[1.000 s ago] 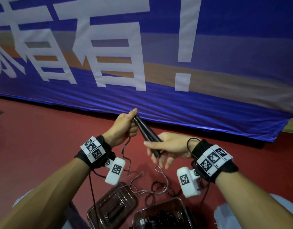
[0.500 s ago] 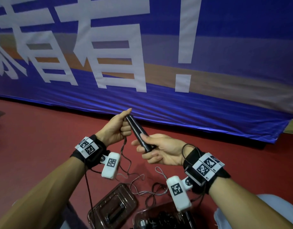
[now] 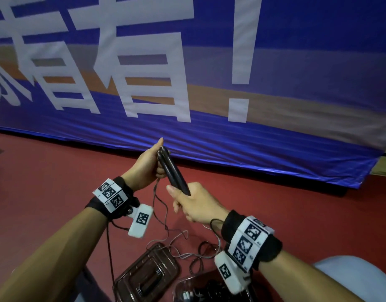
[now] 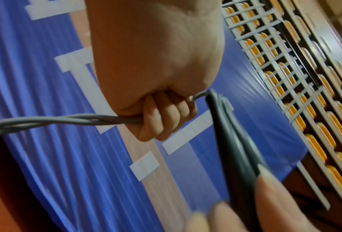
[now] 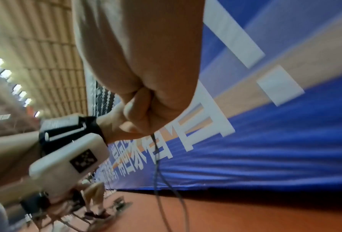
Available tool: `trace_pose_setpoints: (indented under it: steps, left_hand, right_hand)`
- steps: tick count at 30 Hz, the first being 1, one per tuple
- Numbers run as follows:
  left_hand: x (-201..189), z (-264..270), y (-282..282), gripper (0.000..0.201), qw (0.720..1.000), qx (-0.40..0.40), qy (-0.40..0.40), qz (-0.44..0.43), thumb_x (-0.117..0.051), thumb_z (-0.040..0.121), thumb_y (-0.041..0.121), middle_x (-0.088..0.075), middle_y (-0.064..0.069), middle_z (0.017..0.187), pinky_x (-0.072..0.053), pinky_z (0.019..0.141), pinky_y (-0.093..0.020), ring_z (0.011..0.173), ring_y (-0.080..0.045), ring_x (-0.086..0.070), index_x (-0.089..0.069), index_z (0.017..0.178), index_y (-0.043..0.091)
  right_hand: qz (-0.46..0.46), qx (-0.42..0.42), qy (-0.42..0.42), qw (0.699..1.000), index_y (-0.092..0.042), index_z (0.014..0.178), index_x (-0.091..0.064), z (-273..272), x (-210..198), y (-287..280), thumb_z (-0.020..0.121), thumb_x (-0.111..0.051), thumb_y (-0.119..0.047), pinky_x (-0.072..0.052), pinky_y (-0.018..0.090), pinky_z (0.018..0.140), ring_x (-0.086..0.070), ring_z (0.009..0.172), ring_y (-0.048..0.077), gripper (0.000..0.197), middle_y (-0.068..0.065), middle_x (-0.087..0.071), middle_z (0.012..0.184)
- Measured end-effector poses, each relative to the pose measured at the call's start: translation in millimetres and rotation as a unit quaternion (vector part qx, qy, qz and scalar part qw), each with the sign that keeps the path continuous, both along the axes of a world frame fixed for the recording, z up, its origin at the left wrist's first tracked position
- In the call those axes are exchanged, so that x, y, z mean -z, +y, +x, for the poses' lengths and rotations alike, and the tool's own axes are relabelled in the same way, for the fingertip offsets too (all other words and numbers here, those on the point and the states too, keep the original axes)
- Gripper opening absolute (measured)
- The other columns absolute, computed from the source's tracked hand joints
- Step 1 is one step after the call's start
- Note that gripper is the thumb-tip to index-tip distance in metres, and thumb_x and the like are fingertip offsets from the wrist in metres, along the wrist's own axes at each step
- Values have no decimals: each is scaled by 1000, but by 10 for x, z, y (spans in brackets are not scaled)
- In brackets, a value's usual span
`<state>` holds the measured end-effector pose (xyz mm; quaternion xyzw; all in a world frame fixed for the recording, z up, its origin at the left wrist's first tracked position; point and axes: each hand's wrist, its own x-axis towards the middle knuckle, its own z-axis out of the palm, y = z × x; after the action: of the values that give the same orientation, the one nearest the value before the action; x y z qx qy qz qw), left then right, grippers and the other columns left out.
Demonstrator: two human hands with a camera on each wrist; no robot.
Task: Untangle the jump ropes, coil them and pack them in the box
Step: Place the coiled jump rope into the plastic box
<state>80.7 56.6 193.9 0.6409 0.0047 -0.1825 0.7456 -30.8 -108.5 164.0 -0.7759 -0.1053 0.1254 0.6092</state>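
Head view: two slim black cylindrical jump-rope handles [image 3: 173, 172] are held side by side, tilted, above the red floor [image 3: 46, 182]. Their upper ends are gripped by the left hand [image 3: 147, 165], fingers curled round, thumb extended up along them. Their lower ends are wrapped by the right hand [image 3: 195, 202], fingers closed round them. A thin grey rope cord [image 3: 160, 211] hangs from the left hand and runs down in loose loops to the floor. Below, a clear plastic box [image 3: 209, 288] with dark coiled rope inside is seen, partly hidden by the right wrist camera. Just to its left lies a clear plastic lid [image 3: 147, 272]. The cord loops lie over the far edge of the lid and near the box. A blue banner with large white characters [image 3: 296, 73] is hung behind.

Left wrist view: the left hand [image 4: 156, 75] is closed tight; twisted grey cord strands [image 4: 57, 121] are pinched in the curled fingers and exit to the left. The black handles [image 4: 231, 138] run down to the right hand's fingertips [image 4: 269, 186], which are blurred.

Right wrist view: the right hand [image 5: 146, 87] is clenched; what is gripped is hidden by the palm. A thin cord [image 5: 158, 169] hangs below it. The left wrist camera is visible behind.
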Motion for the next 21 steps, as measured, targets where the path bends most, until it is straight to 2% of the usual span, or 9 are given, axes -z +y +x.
trace_pose_setpoints:
  steps: [2,5,7,10,12,14,16,18,21]
  left_hand:
    - [3,-12,-12,54,998,21,-15,51,-34,103,57,-21,3,55,-17,43,-21,42,-11,-20,-32,61,23]
    - [108,-110,-112,69,977,77,-52,193,-20,105,56,-26,-3,48,-18,42,-20,39,-14,-25,-35,49,18]
    - [215,-221,-231,73,971,107,-43,211,-16,107,51,-26,-3,46,-17,41,-18,37,-13,-24,-36,46,16]
    - [337,-477,-480,69,957,127,-63,254,-24,108,26,-37,-7,47,-25,43,-20,40,-15,-33,-49,44,14]
    - [457,-630,-600,59,943,149,-89,283,-30,102,9,-47,-5,47,-32,45,-21,44,-16,-41,-52,48,15]
    - [528,-688,-632,47,935,187,-102,285,-30,104,12,-50,-4,52,-36,48,-24,46,-15,-43,-51,62,13]
    - [577,-602,-581,34,904,222,-164,325,-34,105,21,-55,-9,66,-43,56,-30,56,-19,-50,-51,78,11]
    - [567,-481,-496,15,863,181,-261,393,-52,98,20,-61,-11,97,-50,74,-35,83,-25,-63,-49,107,8]
    - [489,-338,-338,75,749,9,-446,490,-67,88,17,-41,-17,149,-42,110,-33,137,-27,-44,-26,150,3]
  right_hand:
    - [-47,57,-84,994,-6,80,-59,47,23,-34,102,-55,-51,-36,30,49,-43,46,16,50,-1,-47,57]
    - [89,127,-113,981,-12,93,-55,147,-109,-111,103,-54,-47,-39,27,41,-50,38,22,37,5,-51,51]
    - [110,130,-138,976,-9,101,-59,200,-197,-170,103,-51,-48,-43,29,45,-53,39,25,40,9,-54,51]
    - [126,83,-145,978,-12,104,-69,221,-146,-174,106,-47,-48,-42,31,47,-48,37,24,42,10,-48,48]
    - [145,85,-128,977,-10,95,-72,224,-50,-130,106,-47,-49,-36,28,45,-43,35,21,47,10,-42,46]
    - [120,139,-113,977,-11,77,-68,273,33,-112,103,-50,-54,-35,26,48,-44,37,12,53,-2,-45,44]
    - [85,174,-77,978,-14,67,-63,336,71,-162,103,-52,-51,-35,26,50,-44,37,6,53,-8,-48,41]
    - [62,159,-23,985,-10,66,-59,354,46,-243,105,-52,-44,-32,22,44,-39,32,7,52,-6,-45,39]
    - [-32,88,22,995,-10,69,-57,317,19,-331,105,-50,-46,-30,20,41,-34,33,11,52,0,-42,41]
